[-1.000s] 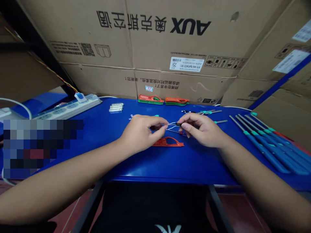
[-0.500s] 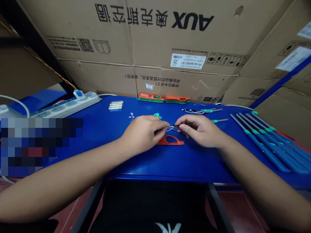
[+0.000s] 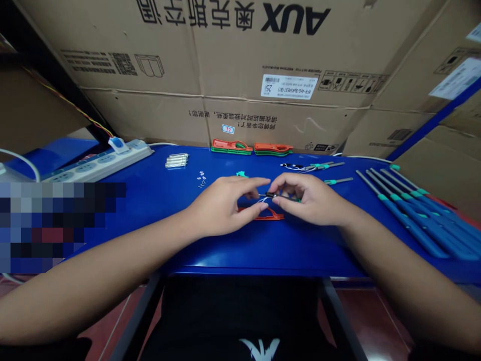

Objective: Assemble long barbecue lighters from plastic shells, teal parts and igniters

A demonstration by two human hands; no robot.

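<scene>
Over the middle of the blue table, my right hand (image 3: 306, 199) pinches a small black part (image 3: 270, 194) with thin white wires (image 3: 264, 199) at its left end. My left hand (image 3: 229, 205) is just left of it, thumb and forefinger spread apart on either side of the wires; its other fingers are partly hidden. Beneath the hands lies an orange handle half (image 3: 272, 215), partly covered by my left hand. A small green piece (image 3: 241, 174) rests behind my left hand, with tiny white pieces (image 3: 202, 175) and screws further left.
Stacked orange and green handle halves (image 3: 231, 146) lie against the cardboard box (image 3: 233, 60). Silver cylinders (image 3: 176, 160) and a power strip (image 3: 101, 163) are left. Metal rods with green collars (image 3: 325, 166) and several blue-handled lighters (image 3: 409, 213) lie right.
My left thumb and forefinger have parted from their pinch near the white wires. My right hand keeps hold of the black part, and the view has tipped slightly downward.
</scene>
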